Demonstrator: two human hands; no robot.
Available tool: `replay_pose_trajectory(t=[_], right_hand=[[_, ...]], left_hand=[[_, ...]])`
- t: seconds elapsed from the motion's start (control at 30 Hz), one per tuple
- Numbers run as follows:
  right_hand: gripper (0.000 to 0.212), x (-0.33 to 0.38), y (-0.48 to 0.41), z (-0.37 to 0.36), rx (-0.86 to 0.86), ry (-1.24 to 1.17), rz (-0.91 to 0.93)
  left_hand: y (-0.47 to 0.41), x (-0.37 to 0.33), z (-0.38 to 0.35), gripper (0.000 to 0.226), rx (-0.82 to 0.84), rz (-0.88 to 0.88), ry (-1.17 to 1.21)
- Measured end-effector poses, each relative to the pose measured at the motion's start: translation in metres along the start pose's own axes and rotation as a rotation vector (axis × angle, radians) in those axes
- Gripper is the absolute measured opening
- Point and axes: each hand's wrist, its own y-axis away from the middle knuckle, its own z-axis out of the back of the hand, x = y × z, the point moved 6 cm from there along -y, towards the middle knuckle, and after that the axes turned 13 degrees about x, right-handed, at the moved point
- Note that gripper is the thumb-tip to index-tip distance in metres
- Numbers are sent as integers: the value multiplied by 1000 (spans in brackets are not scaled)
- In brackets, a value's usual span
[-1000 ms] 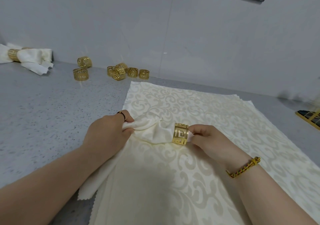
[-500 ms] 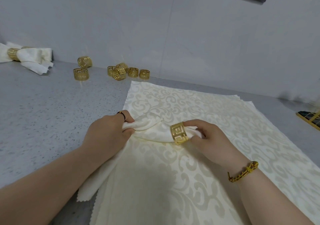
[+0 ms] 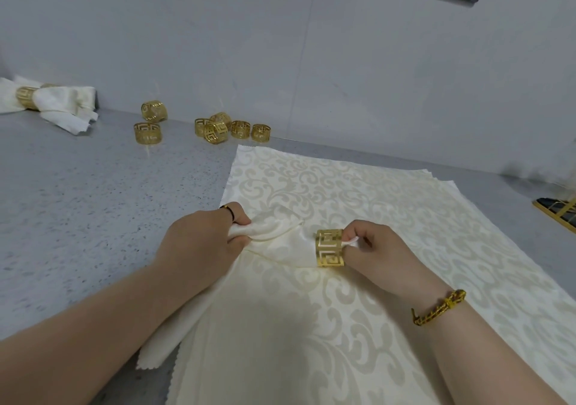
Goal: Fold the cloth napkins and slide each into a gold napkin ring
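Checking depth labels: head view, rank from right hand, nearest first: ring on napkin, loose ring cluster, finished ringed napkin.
1. Ring on the napkin: touching right hand.
2. Loose ring cluster: farther back, left.
3. Finished ringed napkin: far left, at the back.

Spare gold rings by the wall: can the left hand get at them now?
Probably not yet: the left hand grips the bunched napkin. Bare counter lies between it and the spare rings.
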Motion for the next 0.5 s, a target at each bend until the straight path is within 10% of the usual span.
replay_pose_trajectory(t=[0.5], right_hand=[[28, -4, 3, 6, -4, 70, -13]], left_hand=[[-5, -32, -2, 15, 209, -101, -173]])
